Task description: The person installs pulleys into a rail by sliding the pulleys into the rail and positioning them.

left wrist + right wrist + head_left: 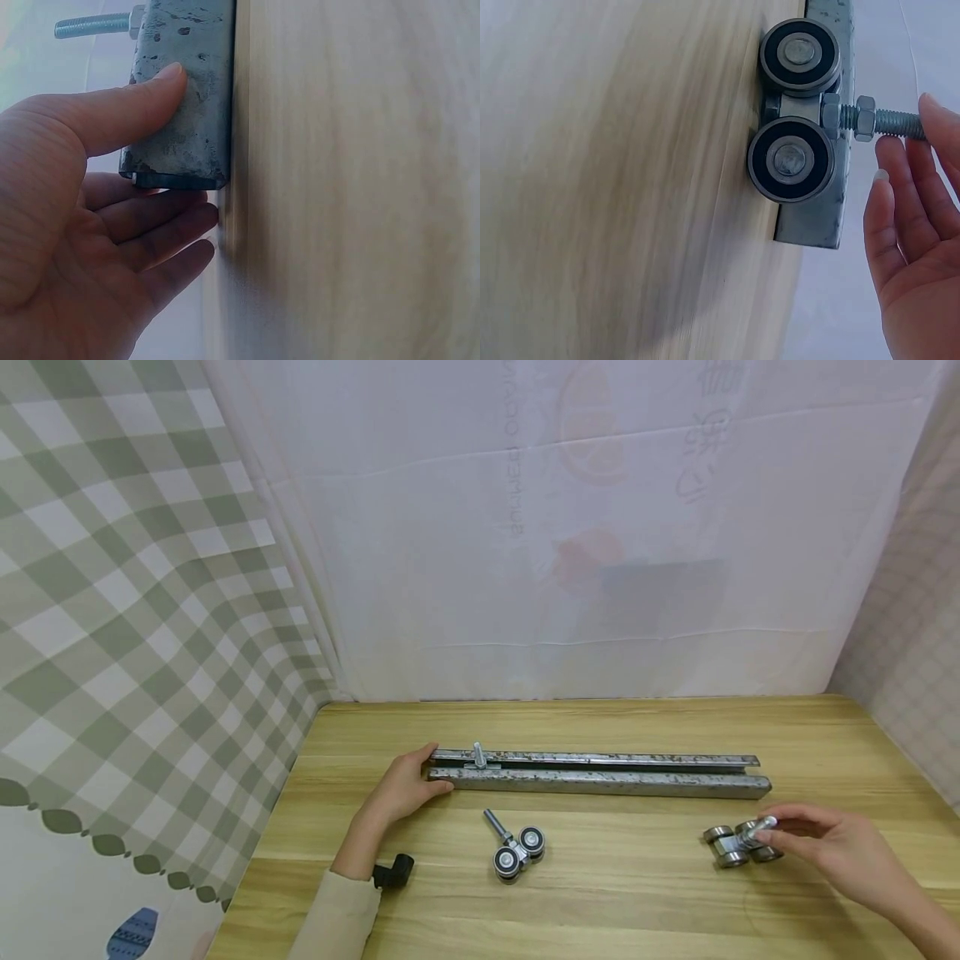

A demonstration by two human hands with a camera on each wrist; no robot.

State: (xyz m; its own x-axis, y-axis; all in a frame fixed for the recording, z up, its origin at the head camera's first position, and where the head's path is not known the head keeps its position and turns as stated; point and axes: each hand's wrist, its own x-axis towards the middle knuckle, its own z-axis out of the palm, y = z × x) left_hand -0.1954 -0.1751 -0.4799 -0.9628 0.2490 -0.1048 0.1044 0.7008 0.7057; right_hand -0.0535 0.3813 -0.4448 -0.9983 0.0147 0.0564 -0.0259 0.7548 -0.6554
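A slotted steel track point(607, 783) lies along the table, its surface speckled with dark marks. My left hand point(399, 792) holds the track's left end, the thumb point(154, 105) against its near side. Out of the slot close to that hand rises a threaded bolt point(479, 755); whatever it joins inside the track is mostly hidden. At the right, my right hand point(843, 852) pinches the upper end of the bolt point(900, 124) on a roller trolley point(729, 846). This trolley stands on its wheels, bolt up, just in front of the track's right end.
Another roller trolley point(517, 852) lies on its side in front of the track, bolt pointing back and left. A black device point(393, 871) sits at the left wrist. Behind the wooden table point(615, 910) hangs a white cloth point(465, 568), with a checked cloth point(150, 610) at left.
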